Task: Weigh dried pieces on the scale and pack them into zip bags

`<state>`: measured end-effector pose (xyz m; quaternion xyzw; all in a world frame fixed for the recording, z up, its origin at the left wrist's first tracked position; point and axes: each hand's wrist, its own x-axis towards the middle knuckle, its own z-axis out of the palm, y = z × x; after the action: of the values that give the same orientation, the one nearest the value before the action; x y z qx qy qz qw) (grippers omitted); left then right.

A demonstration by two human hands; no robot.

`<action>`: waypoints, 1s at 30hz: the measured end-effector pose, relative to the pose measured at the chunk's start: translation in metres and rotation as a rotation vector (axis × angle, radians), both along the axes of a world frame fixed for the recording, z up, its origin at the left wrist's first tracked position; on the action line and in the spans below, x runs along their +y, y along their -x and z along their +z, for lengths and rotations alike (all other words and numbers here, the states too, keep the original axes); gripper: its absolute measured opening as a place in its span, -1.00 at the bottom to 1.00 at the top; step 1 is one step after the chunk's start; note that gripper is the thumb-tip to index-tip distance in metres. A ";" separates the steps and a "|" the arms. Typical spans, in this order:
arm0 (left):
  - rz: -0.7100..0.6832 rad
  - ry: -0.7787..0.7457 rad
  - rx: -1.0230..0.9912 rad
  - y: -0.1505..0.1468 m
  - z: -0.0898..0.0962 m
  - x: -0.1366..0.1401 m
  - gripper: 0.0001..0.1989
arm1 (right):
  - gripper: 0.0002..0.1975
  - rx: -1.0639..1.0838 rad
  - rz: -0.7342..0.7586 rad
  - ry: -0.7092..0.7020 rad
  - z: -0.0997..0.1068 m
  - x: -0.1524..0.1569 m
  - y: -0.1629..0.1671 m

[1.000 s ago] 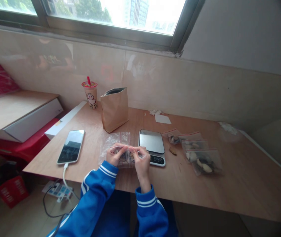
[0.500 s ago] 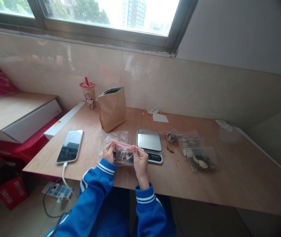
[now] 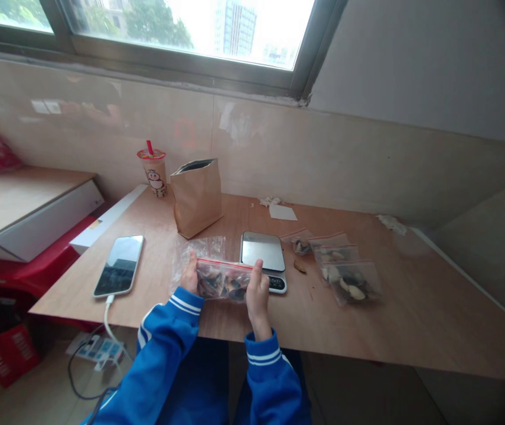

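Note:
Between my hands is a clear zip bag (image 3: 223,280) with a red seal strip along its top and dark and pale dried pieces inside. My left hand (image 3: 189,275) grips its left side, and my right hand (image 3: 258,293) grips the right side with the thumb up. Just behind the bag, a kitchen scale (image 3: 263,251) has nothing on its steel plate; the right hand partly covers its display edge. More clear plastic bags (image 3: 208,245) lie flat behind my left hand. Several filled zip bags (image 3: 355,284) overlap to the right of the scale.
A brown paper bag (image 3: 198,199) stands open at the back, beside a drink cup (image 3: 155,174) with a red straw. At left lies a phone (image 3: 120,265) with a charging cable. A loose dried piece (image 3: 299,267) and a white paper (image 3: 283,212) lie on the table (image 3: 389,336).
My hands have shifted from pinching the bag's top strip to holding its two sides. The bag now faces me more fully, its contents showing more. The view has turned slightly right.

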<state>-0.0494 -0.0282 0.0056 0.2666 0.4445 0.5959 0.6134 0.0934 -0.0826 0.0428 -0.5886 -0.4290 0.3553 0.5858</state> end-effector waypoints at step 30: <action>0.510 -0.329 1.067 0.044 0.028 0.073 0.25 | -0.57 -1.316 -0.673 0.114 -0.032 -0.030 -0.224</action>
<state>-0.0936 0.0449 0.0336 0.5047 0.6424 0.5688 0.0951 0.3175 -0.1125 0.0112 -0.8090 -0.4687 -0.2483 0.2534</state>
